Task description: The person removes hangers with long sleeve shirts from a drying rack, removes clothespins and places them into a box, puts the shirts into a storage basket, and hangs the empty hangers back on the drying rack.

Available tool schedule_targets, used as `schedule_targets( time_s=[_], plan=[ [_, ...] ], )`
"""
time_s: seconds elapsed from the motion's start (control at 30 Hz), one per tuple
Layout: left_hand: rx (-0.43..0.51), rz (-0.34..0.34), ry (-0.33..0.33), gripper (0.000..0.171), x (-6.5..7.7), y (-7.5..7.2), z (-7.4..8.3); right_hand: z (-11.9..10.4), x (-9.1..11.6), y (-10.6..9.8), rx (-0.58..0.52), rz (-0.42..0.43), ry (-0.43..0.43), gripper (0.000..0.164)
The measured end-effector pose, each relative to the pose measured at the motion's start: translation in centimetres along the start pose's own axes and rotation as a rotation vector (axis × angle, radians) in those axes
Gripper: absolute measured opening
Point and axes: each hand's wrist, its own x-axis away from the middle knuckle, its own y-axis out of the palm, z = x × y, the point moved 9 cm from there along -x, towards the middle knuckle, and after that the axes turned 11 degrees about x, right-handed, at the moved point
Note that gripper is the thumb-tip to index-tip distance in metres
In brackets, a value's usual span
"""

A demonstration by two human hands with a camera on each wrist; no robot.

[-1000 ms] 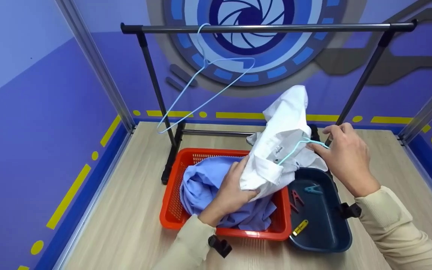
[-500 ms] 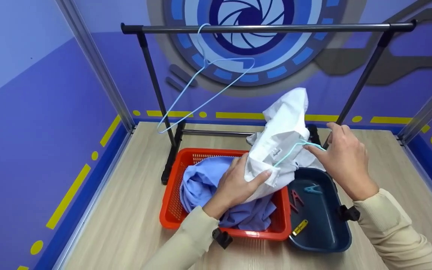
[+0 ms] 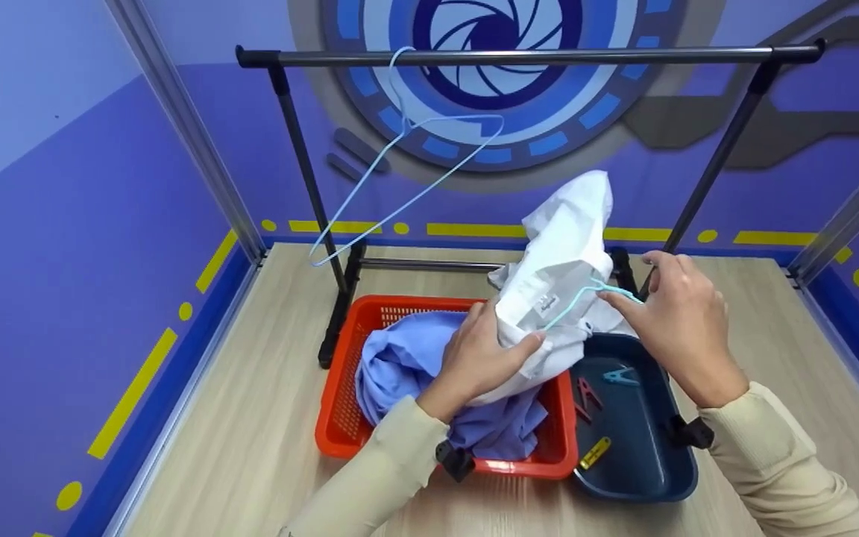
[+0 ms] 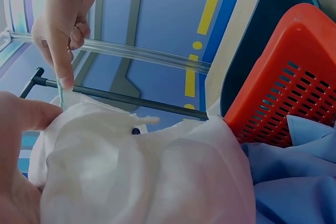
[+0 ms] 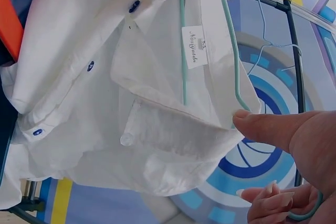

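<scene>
A white shirt [image 3: 567, 231] with blue buttons is held up over the red basket, its collar gaping around a light teal clothes hanger [image 3: 575, 302]. My left hand [image 3: 483, 359] grips the shirt by the near side of its collar, thumb on top by the hanger's arm. With curled fingers my right hand [image 3: 687, 324] holds the hanger's hook, and its thumb [image 5: 268, 127] presses at the hanger's neck. Inside the collar a sewn label [image 5: 195, 45] shows in the right wrist view. Cloth hides the hanger's lower part.
A blue garment [image 3: 400, 358] lies in the red basket [image 3: 334, 403]. Beside it, a dark blue tray [image 3: 646, 462] holds red pegs [image 3: 588, 395], a teal peg [image 3: 621, 377] and a yellow one [image 3: 595, 453]. Behind, a light blue hanger [image 3: 429, 186] hangs on the black rack [image 3: 623, 56].
My left hand has moved right along the collar, its thumb now over the cloth's edge. The right hand and the teal hanger have shifted slightly left, deeper into the collar.
</scene>
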Motion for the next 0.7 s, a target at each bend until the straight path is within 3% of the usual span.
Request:
schedule_targets(
  time_s=[0.7],
  plan=[
    [0.05,-0.035,0.022,0.075,0.6,0.1,0.1,1.3,-1.4,0.7,-0.022,-0.085,0.021,0.065]
  ],
)
